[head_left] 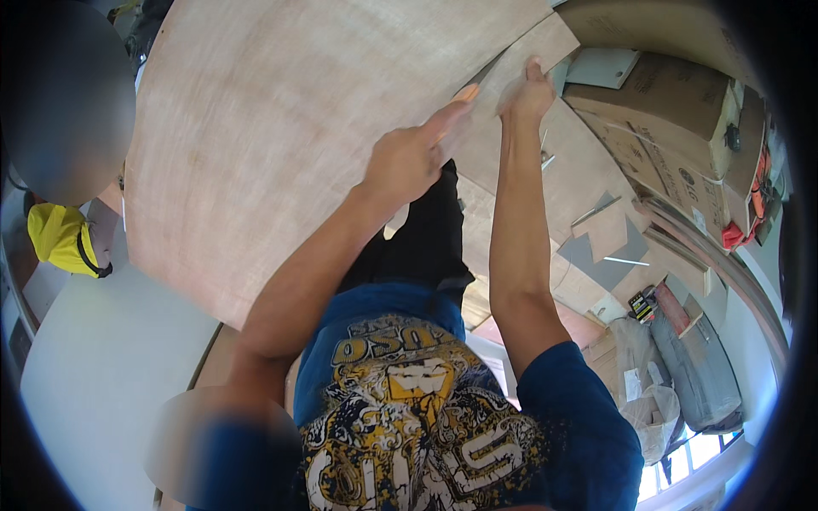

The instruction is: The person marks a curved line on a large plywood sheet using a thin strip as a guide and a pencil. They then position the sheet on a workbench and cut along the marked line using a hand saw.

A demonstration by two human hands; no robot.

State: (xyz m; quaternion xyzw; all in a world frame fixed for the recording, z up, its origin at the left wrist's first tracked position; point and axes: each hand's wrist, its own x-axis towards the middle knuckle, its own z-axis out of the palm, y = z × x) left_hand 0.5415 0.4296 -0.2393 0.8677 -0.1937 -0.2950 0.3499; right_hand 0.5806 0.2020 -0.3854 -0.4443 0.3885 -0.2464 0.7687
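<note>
A large pale plywood sheet (281, 119) spreads before me. Along its right edge lies a narrow plywood strip (545, 43), with a dark gap between the two toward the far end. My right hand (528, 94) grips this strip, its thumb on the top face and the other fingers partly hidden. In my left hand (405, 162), closed at the sheet's right edge, is a slim orange-handled tool (467, 93). Blur and my fingers hide most of the tool, so its exact kind is unclear.
Large cardboard boxes (673, 128) stand at the right. Plywood and grey offcuts (601, 255) litter the floor there, near plastic-wrapped bundles (694, 366). A white surface (102, 341) lies at the left, by a yellow item (60, 238) near a blurred person.
</note>
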